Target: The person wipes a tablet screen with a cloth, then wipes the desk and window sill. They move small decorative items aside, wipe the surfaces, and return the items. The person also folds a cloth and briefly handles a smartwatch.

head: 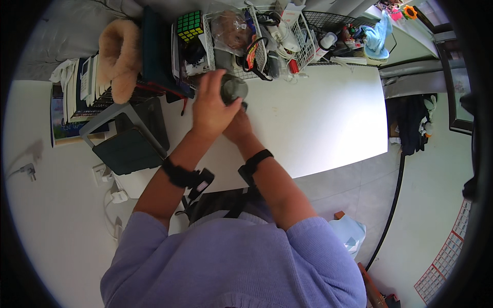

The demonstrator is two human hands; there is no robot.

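My left hand [210,109] is wrapped around the side of a dark translucent round container [235,89], perhaps a bottle or cup. Its pale round end faces up towards me. Close under it comes my right hand [238,125], its fingers mostly hidden behind the left hand and the container. A small dark piece [244,105] shows by the right fingertips; whether it belongs to the container I cannot tell. Both hands are above the white desk [319,115], near its back left part.
White wire baskets [308,48] with cables and small items line the back. A Rubik-type cube [190,26] sits near a furry peach item [119,57] and stacked books [73,92]. Left of my arms stands a tablet-like dark panel [129,150] on a grey stand [148,133].
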